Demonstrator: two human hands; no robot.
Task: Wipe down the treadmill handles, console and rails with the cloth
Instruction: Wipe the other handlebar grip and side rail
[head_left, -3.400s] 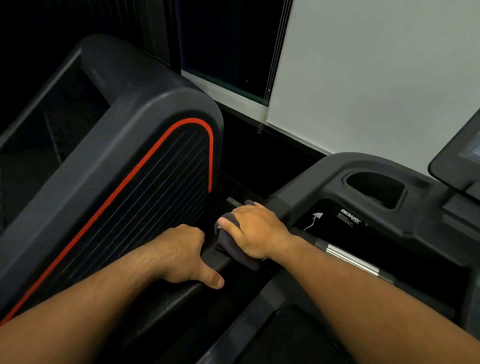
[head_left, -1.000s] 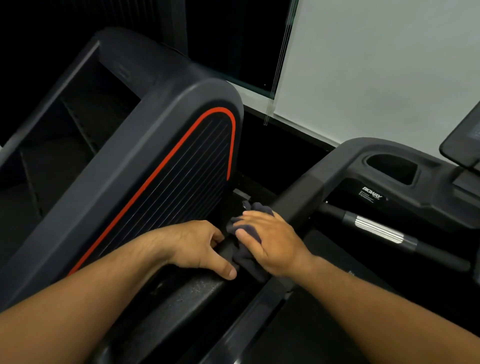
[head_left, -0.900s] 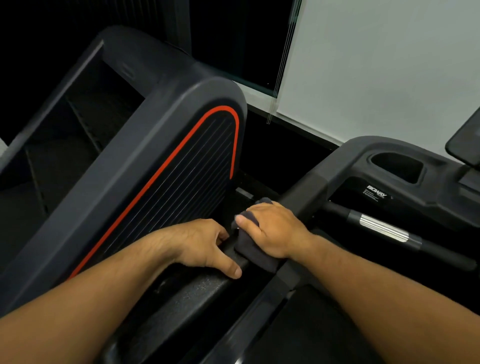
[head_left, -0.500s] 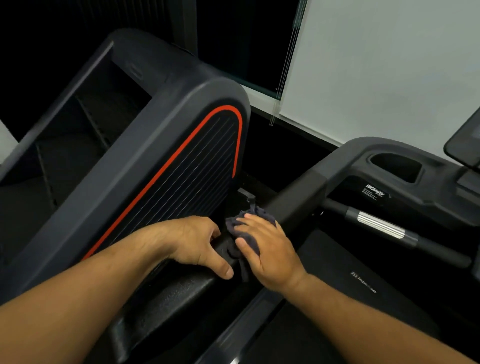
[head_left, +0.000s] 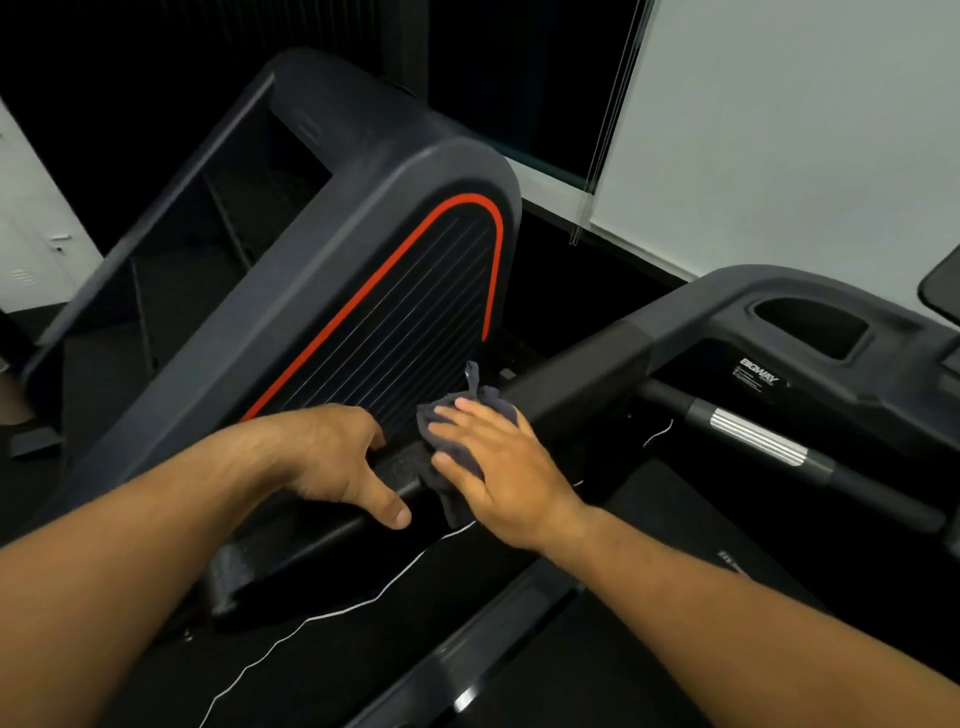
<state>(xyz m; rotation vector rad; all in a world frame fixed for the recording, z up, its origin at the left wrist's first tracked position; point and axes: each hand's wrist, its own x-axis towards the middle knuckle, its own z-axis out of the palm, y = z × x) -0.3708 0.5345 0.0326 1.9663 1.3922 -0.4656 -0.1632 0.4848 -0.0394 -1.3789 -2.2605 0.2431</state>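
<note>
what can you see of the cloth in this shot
The cloth is a small dark grey rag, soft and crumpled, mostly hidden under the right hand, whose flat, spread fingers press it against the dark rail. One corner sticks up; another hangs below the palm. The left hand rests beside it, apart.

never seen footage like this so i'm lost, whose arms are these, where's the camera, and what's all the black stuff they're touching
The camera sits on the person's head and looks down, so both arms are the wearer's own. The right hand presses a dark cloth with flat, spread fingers against the black treadmill handrail. The left hand rests open on a black ledge beside it, holding nothing. The big panel with the red stripe belongs to the neighbouring machine. On the right are the treadmill's cup holder and a silver grip bar. A thin white cord trails below.
</note>
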